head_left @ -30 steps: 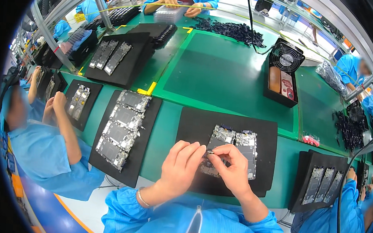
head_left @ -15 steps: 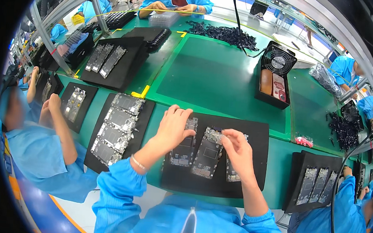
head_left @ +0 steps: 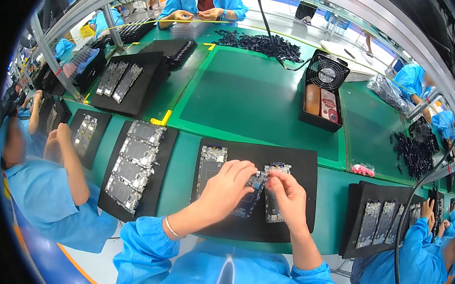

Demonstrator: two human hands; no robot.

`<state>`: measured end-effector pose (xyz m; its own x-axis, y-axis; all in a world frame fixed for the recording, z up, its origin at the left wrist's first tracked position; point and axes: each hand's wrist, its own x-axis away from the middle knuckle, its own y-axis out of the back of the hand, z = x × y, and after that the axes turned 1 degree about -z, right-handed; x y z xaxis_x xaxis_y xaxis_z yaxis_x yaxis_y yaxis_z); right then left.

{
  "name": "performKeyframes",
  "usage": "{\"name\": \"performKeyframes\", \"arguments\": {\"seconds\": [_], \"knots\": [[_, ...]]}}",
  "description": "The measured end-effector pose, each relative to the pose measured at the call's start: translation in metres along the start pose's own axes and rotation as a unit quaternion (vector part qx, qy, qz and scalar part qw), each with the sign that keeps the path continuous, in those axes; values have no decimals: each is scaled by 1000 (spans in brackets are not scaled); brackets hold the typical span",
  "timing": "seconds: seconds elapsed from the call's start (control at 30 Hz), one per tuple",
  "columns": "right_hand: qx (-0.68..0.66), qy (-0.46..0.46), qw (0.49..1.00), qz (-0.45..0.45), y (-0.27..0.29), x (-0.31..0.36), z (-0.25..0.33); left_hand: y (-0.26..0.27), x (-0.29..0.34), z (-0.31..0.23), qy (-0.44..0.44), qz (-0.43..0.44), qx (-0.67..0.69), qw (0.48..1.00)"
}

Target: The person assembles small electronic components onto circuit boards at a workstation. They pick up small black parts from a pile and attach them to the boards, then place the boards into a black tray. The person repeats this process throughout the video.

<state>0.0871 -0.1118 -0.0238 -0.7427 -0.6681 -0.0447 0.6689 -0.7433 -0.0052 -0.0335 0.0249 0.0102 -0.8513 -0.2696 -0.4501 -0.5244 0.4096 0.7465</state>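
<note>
Three dark circuit boards lie on or over a black pad [head_left: 307, 174] in front of me. The middle circuit board [head_left: 245, 205] is tilted, its top end raised between my hands. My left hand [head_left: 227, 187] is closed on the upper left of that board and covers part of it. My right hand [head_left: 288, 198] pinches at its upper right corner; any small part between those fingertips is hidden. The left circuit board [head_left: 212, 157] lies flat, partly under my left hand. The right circuit board [head_left: 273, 203] lies flat just beside my right fingers.
A black box with a fan [head_left: 321, 117] stands beyond the pad on the green table [head_left: 251, 101]. A pile of small black parts [head_left: 260, 44] lies at the far side. Another pad with boards [head_left: 137, 157] is at left, and co-workers [head_left: 51, 177] sit on both sides.
The middle board has gone from lying flat to tilted, with its top end lifted. My left hand has moved down and right onto it, uncovering the left board's top. The whole view has shifted slightly.
</note>
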Motion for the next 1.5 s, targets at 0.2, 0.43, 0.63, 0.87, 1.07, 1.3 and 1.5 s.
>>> {"name": "performKeyframes", "arguments": {"seconds": [0.2, 0.43, 0.63, 0.87, 1.07, 1.3, 1.5], "knots": [[-62, -26, 998, 12, -6, 22, 12, -2, 20, -11, -37, -78, -49, 995], [-40, 15, 999, 22, -5, 41, 13, -8, 38, -19, -95, -125, -79, 984], [37, 17, 999, 5, -5, 45, 24, -9, 43, -22, -120, -130, -93, 980], [47, 5, 998, 30, -3, 45, 30, -9, 46, -23, -127, -141, -106, 976], [28, 26, 998, 56, 0, 43, 31, -9, 49, -25, -133, -147, -103, 975], [47, 34, 994, 93, 6, 41, 35, -10, 49, -28, -137, -150, -108, 973], [56, 4, 997, 53, 9, 4, 20, -11, 9, -11, -6, -52, -40, 998]]}}
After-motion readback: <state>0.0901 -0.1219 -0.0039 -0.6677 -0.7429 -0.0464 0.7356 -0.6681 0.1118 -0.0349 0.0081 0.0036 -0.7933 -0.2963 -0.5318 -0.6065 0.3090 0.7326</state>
